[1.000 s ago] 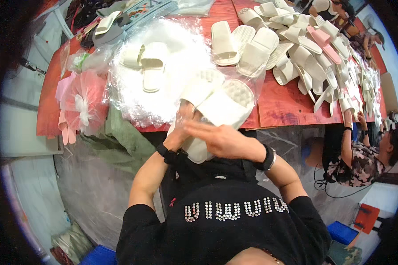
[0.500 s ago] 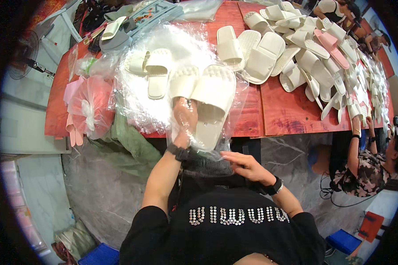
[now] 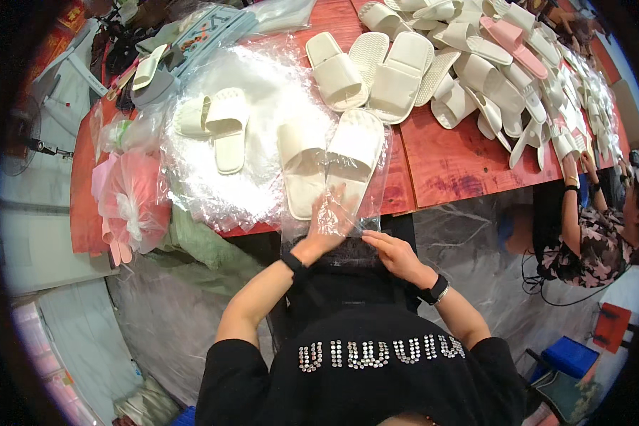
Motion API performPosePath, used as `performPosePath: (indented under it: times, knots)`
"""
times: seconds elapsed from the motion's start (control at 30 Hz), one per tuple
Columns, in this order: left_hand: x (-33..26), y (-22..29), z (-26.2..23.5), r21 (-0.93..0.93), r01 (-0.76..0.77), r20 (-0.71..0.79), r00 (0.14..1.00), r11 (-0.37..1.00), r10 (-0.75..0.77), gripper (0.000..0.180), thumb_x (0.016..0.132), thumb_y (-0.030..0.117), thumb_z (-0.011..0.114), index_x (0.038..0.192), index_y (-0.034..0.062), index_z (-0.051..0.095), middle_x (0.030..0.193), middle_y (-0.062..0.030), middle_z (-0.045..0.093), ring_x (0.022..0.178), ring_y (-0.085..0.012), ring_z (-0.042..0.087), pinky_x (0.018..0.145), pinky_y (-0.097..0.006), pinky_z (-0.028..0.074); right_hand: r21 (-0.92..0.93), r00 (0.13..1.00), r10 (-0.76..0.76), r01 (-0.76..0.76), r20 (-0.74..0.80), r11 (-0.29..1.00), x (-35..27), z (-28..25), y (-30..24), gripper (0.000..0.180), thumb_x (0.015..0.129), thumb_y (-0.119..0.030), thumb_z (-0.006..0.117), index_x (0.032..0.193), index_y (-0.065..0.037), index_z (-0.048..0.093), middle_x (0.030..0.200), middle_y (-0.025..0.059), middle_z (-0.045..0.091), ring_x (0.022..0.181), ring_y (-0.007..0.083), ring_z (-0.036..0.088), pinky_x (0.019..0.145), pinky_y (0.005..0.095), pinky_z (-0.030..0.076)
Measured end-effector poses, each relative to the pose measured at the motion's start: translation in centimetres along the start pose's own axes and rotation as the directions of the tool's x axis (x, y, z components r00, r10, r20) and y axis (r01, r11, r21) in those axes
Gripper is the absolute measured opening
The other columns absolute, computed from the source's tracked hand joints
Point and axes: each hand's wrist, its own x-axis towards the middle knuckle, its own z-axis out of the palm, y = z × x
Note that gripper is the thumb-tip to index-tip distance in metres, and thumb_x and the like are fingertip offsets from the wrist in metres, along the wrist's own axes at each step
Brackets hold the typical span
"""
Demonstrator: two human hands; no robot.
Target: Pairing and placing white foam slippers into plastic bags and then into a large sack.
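A pair of cream foam slide slippers point(image 3: 326, 165) is seen lying side by side inside a clear, crinkled plastic bag point(image 3: 337, 213) at the near edge of the red wooden table point(image 3: 461, 160), toes pointing far. The slippers are judged light and springy, the film thin, slippery and easily torn, so the open near end of the bag is thought the best place to be gripped. That mouth hangs over the table edge, where the left hand point(image 3: 326, 226) is pressed flat against the film just under the heels, and the right hand point(image 3: 397, 255) is laid on the loose flap nearer the body; whether the flap is pinched cannot be told. A second cream pair point(image 3: 216, 121) rests on a heap of clear bags point(image 3: 255, 92) to the left, and many loose cream slippers point(image 3: 440, 64) are spread far right.
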Motion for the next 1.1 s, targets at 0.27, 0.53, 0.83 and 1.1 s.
performPosePath:
  times: [0.27,0.53,0.83,1.1]
  knots:
    - [-0.2,2.5,-1.1,0.331,0.009,0.174,0.982,0.944,-0.07,0.065,0.065,0.01,0.062,0.126,0.0265,0.043,0.136,-0.0253,0.021,0.121,-0.0496,0.024,0.095,-0.054,0.025,-0.035,0.998,0.011,-0.008,0.066,0.999,0.4,0.7,-1.1,0.05,0.07,0.007,0.049,0.117,-0.008,0.049,0.121,0.0119,0.049,0.103,0.0297,0.053,0.083,0.0347,0.045]
    - [1.2,1.7,-1.2,0.351,0.032,0.178,0.979,0.936,-0.1,0.073,0.062,0.015,0.065,0.13,0.0226,0.037,0.132,-0.0258,0.03,0.105,-0.0448,0.044,0.085,-0.049,0.038,0.134,0.997,0.074,-0.072,-0.012,0.988,-0.3,1.9,-0.9,0.046,0.071,0.008,0.048,0.115,-0.006,0.05,0.118,0.0141,0.051,0.105,0.0308,0.052,0.085,0.0339,0.044]
    - [-3.1,2.3,-4.4,0.159,0.077,0.204,0.973,0.984,-0.11,0.059,0.073,0.03,0.063,0.125,0.0117,0.042,0.128,-0.0203,0.038,0.103,-0.0366,0.047,0.083,-0.044,0.041,0.105,0.997,0.036,-0.029,-0.074,0.994,-1.2,0.9,-0.3,0.035,0.076,0.003,0.051,0.11,-0.005,0.053,0.102,0.0118,0.058,0.086,0.0237,0.06,0.072,0.0286,0.048]
    - [-11.7,-0.4,-12.1,-0.653,0.487,0.273,0.865,0.58,-0.42,0.031,0.07,0.008,0.066,0.099,0.004,0.056,0.084,-0.0054,0.057,0.065,-0.01,0.055,0.054,-0.021,0.042,-0.407,0.936,-0.041,-0.113,-0.349,0.907,-0.2,-1.5,1.3,0.047,0.07,-0.002,0.058,0.115,-0.011,0.049,0.109,0.0083,0.051,0.091,0.0223,0.05,0.076,0.0333,0.04]
